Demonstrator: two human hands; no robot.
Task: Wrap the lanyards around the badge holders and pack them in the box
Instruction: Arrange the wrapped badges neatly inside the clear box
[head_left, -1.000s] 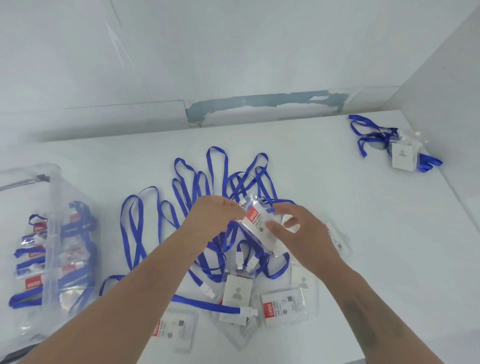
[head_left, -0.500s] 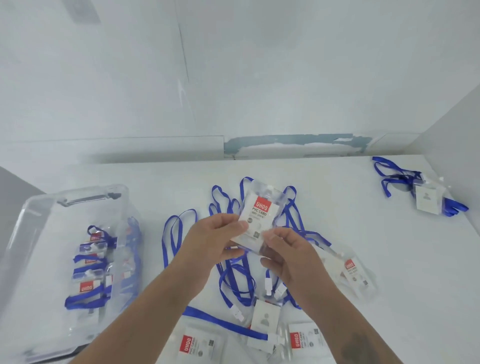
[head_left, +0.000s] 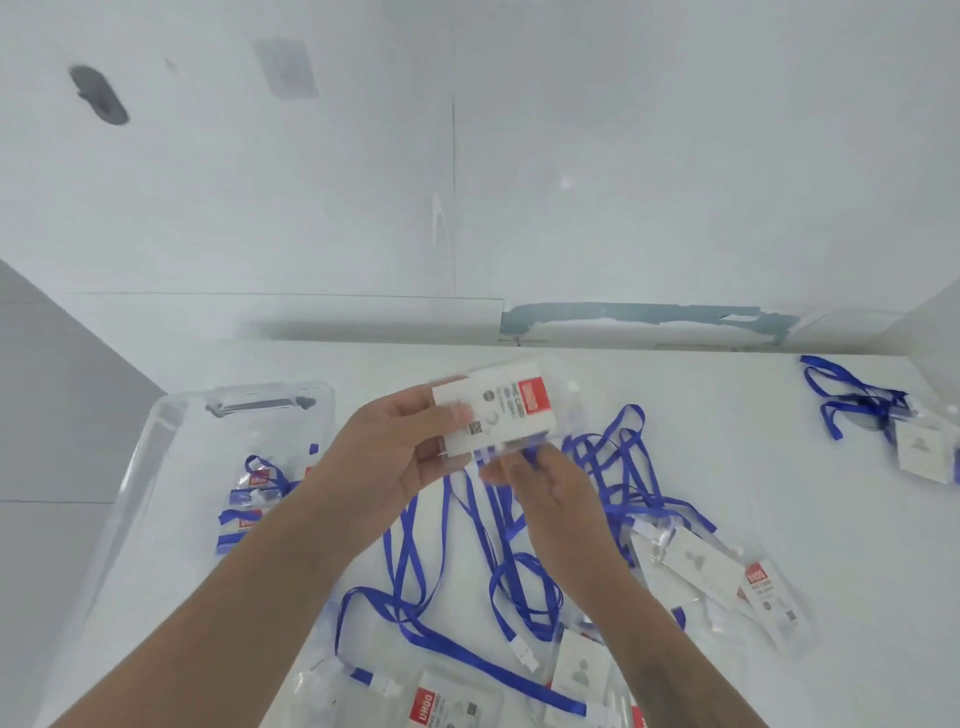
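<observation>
Left hand grips the badge holder; right hand pinches its lanyard

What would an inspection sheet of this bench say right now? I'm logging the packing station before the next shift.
Surface: white table, loose work spread over it.
Job's things: badge holder lifted in both hands; wrapped holders in clear box; loose lanyards and holders in a tangled pile.
Clutter: one stray badge set far right.
Grippers: left hand grips the holder; right hand pinches its lanyard, blurred.
Cables: nothing seen.
Surroundings: white wall, peeled strip along its base.
</observation>
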